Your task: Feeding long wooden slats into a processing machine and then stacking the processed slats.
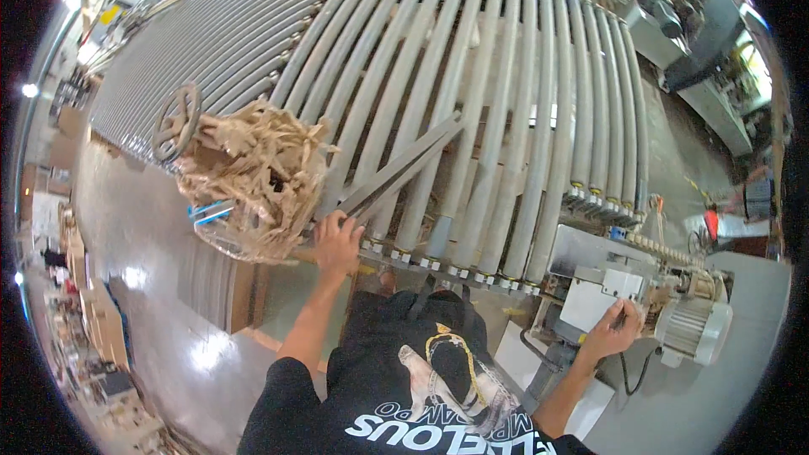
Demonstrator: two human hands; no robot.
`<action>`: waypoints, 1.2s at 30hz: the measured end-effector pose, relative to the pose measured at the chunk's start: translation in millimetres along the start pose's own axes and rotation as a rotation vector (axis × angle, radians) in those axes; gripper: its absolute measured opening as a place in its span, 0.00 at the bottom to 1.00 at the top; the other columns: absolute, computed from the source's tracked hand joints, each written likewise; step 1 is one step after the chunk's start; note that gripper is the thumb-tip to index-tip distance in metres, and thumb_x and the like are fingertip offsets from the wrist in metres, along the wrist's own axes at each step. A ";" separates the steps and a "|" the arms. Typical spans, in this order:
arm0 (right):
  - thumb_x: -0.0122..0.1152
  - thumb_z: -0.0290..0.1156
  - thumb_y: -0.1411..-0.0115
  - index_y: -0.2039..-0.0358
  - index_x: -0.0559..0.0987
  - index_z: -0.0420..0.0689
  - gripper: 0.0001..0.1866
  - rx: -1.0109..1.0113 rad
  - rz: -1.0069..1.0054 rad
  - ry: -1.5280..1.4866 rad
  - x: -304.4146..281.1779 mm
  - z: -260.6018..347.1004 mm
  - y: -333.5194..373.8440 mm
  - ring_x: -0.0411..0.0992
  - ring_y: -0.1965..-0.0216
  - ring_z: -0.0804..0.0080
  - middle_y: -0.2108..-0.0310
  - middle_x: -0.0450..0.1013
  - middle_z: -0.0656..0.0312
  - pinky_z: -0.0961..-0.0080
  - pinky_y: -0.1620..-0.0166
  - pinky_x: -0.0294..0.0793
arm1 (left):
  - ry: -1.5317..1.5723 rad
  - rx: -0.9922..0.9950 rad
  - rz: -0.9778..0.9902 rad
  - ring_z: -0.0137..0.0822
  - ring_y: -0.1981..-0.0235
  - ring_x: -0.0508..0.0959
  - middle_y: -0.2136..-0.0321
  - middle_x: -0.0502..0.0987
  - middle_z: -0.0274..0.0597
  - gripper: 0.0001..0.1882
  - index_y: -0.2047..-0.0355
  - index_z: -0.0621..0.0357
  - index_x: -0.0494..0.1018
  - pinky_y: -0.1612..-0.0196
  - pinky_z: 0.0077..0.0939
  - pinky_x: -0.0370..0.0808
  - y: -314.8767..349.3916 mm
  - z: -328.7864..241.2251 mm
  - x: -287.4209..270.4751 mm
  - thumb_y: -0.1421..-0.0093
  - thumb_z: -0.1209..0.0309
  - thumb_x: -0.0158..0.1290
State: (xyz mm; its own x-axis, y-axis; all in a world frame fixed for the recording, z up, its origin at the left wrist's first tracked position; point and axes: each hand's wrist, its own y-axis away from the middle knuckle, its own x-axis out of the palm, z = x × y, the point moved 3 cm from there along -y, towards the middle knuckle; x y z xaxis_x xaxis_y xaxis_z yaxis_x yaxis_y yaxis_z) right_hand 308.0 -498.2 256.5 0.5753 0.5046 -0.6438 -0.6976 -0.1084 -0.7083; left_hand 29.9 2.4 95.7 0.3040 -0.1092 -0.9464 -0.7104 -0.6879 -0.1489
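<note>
My left hand grips the near end of a long flat grey strip that lies slanted across the grey rollers of a conveyor. My right hand rests on a white control box at the conveyor's near right corner, its fingers curled against the box's edge. Whether it holds anything there cannot be told.
A wire bin heaped with pale wood scraps stands just left of my left hand, with a metal handwheel behind it. An electric motor sits right of the control box. Machines line the far right; shelves and boxes line the left floor.
</note>
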 end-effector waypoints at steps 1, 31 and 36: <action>0.66 0.32 0.29 0.62 0.83 0.38 0.10 -0.013 0.005 -0.002 -0.2 0.8 -0.5 0.79 0.59 0.55 0.63 0.83 0.55 0.57 0.50 0.78 | 0.006 0.023 0.006 0.51 0.43 0.73 0.44 0.76 0.43 0.17 0.55 0.56 0.82 0.39 0.54 0.70 -2.5 4.6 1.8 0.31 0.55 0.59; 0.68 0.25 0.38 0.64 0.83 0.45 0.03 0.059 -0.016 -0.044 -5.9 11.4 -8.4 0.78 0.62 0.60 0.63 0.83 0.60 0.62 0.54 0.75 | -0.185 -0.163 0.171 0.60 0.39 0.76 0.40 0.77 0.57 0.40 0.35 0.63 0.69 0.37 0.52 0.72 -62.9 -0.1 45.3 0.37 0.48 0.66; 0.68 0.26 0.37 0.63 0.83 0.46 0.03 0.058 0.048 -0.058 -2.9 9.4 -8.6 0.79 0.61 0.64 0.62 0.84 0.63 0.64 0.52 0.74 | -0.202 -0.128 0.100 0.60 0.40 0.75 0.41 0.77 0.59 0.41 0.37 0.64 0.69 0.38 0.52 0.72 -58.4 5.6 47.0 0.37 0.43 0.64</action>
State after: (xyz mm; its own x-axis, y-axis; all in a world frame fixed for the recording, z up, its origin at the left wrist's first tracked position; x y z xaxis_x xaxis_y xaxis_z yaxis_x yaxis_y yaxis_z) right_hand 308.3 -490.7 267.2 0.5158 0.5488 -0.6579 -0.7484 -0.0851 -0.6578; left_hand 82.2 41.4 58.4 0.0943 -0.0443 -0.9946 -0.6407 -0.7673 -0.0265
